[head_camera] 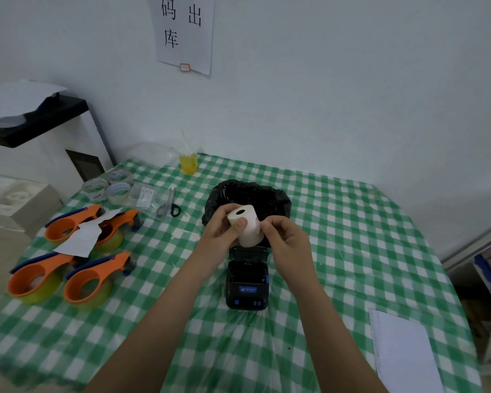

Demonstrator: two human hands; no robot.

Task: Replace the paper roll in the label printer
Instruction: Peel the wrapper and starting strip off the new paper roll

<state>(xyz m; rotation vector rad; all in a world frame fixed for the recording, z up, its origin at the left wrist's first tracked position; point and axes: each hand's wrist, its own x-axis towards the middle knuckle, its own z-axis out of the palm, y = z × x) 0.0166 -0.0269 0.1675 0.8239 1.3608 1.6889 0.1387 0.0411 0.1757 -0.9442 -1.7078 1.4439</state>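
Observation:
A white paper roll (245, 226) is held upright-tilted above the middle of the table, its dark core hole facing up. My left hand (221, 231) grips the roll from the left, thumb across its front. My right hand (285, 239) pinches at the roll's right side with fingertips. Directly below the hands sits the small black label printer (247, 287) with blue buttons; its lid is open at the far end and the paper bay is partly hidden by the roll and hands.
A bin lined with a black bag (275, 198) stands just behind the printer. Several orange tape dispensers (88, 282) lie at the left, with tape rolls (108, 188) and scissors (169, 207) behind them. A yellow drink cup (188, 163) stands at the back; white paper (403, 355) lies at the right front.

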